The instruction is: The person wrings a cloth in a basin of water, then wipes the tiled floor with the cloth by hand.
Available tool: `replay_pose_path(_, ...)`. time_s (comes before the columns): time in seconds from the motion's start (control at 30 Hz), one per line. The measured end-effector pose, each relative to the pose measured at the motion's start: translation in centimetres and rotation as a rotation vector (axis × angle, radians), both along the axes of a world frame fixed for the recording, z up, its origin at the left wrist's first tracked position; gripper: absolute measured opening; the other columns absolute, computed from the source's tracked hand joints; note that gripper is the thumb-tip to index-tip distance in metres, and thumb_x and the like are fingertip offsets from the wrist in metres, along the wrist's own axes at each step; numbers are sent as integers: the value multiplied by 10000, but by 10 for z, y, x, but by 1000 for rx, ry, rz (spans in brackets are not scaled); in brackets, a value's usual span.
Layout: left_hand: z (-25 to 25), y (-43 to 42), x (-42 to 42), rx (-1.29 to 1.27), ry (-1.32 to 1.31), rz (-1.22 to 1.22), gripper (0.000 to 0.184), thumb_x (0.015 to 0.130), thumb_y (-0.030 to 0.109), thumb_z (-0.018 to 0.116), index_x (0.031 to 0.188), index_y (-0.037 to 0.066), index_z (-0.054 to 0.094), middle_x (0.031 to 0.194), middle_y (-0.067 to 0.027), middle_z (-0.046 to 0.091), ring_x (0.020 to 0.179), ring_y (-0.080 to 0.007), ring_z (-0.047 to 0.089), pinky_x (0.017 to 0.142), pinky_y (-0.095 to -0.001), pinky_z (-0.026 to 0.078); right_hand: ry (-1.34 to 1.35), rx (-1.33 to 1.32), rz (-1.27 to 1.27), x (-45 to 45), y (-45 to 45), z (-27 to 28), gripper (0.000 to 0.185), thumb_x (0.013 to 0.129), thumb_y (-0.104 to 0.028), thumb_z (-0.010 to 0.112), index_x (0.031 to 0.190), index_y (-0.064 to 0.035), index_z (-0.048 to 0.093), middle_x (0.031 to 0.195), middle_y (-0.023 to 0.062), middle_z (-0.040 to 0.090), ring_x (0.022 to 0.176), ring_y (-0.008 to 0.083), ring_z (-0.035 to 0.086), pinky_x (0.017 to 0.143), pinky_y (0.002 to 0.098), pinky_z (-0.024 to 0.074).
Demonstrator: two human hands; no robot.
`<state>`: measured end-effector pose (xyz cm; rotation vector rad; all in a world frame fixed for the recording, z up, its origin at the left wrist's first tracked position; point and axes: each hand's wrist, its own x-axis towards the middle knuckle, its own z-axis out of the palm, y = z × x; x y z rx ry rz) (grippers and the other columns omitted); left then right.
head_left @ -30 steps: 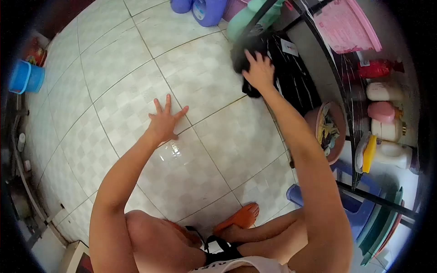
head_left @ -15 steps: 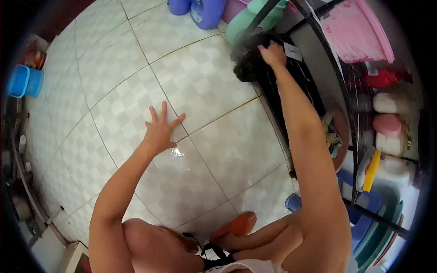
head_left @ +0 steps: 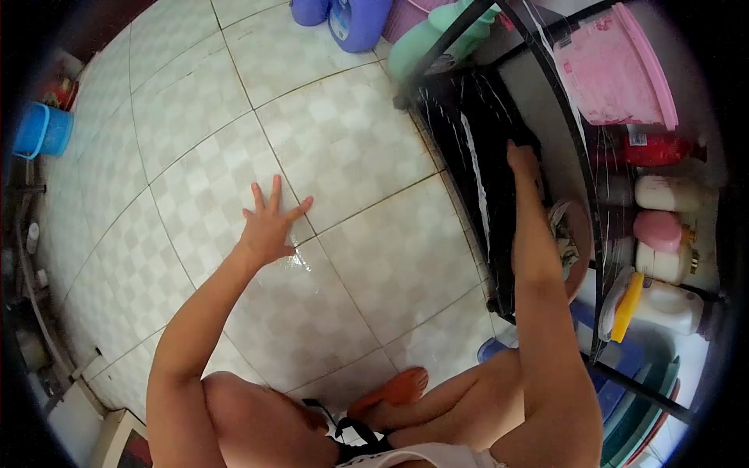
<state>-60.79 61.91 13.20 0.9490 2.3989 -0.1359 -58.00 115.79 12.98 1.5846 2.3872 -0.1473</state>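
Note:
My left hand lies on the pale tiled floor with its fingers spread, beside a shiny wet-looking patch. It holds nothing. My right hand reaches into the low level of a black metal rack, with its fingers curled. It is against dark material that blends into the black shelf surface, so what it grips cannot be made out. White streaks of glare run along that shelf surface. A round brownish-pink basin with cloth-like things in it stands close to my right forearm.
A pink tub, a red bottle and several pump bottles sit on the rack. Purple jugs and a green bottle stand at the far side. A blue bucket is at left. An orange slipper is near me.
My right hand has moved from the rack's far front corner back and deeper into the shelf. The dark object with a white tag no longer shows at that corner. My left hand stays flat.

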Motion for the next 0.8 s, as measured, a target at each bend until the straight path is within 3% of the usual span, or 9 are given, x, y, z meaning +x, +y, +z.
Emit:
replay_pose_path(0.13,-6,-1,1,-19,9,1,1105,568,350,871,1461,421,224,1538,-242,-17,1308,-600,160,856,-599,512,75,-46,96,-33,5,-8,772,857,-578,453,1424,-61,376,1430,201,408,1244,425,443,1036,505,345)
replay_pose_path(0.27,-12,-5,2,10,33,-19,1081,582,379,861,1459,418,230,1533,-257,-11,1294,-620,170,834,-606,515,172,-15,410,-118,-4,-5,746,821,-537,505,1472,-227,311,1484,150,347,1312,388,374,1072,506,297)
replay_pose_path(0.3,-13,-7,2,34,44,-44,1061,597,421,847,1459,413,229,1527,-274,-4,1280,-642,181,809,-610,522,127,-47,439,-143,-5,-12,793,824,-559,509,1491,-224,242,1510,126,299,1338,385,335,1078,553,254)
replay_pose_path(0.4,-13,-7,1,31,41,-43,1061,594,415,851,1457,413,233,1527,-277,-1,1280,-646,177,802,-611,525,86,-19,483,-150,-65,4,756,849,-550,507,1490,-238,254,1536,70,256,1363,374,291,1074,623,197)
replay_pose_path(0.5,-8,-4,2,40,20,-3,1115,551,333,882,1458,420,239,1539,-244,-15,1298,-602,183,831,-618,515,174,55,495,-130,-107,2,702,834,-518,527,1442,-205,365,1466,91,373,1307,373,364,1049,627,239)
replay_pose_path(0.6,-6,-2,1,11,20,-16,1122,556,346,879,1462,421,220,1536,-249,-20,1294,-613,178,834,-617,516,270,218,515,-96,-174,-7,645,806,-488,546,1361,-166,473,1367,121,468,1224,371,430,993,612,299)
replay_pose_path(0.73,-11,-3,4,8,6,-15,1136,561,359,875,1466,427,192,1534,-253,-31,1294,-623,164,827,-617,519,333,396,789,-63,-209,-20,644,763,-426,647,1326,-149,501,1344,116,477,1142,338,463,906,553,370)
replay_pose_path(0.8,-8,-2,2,-27,9,-9,1146,565,364,875,1466,437,170,1537,-245,-48,1307,-621,135,848,-633,500,285,382,859,-44,-216,-8,704,725,-334,734,1353,-165,464,1362,103,453,1143,318,462,893,517,391)
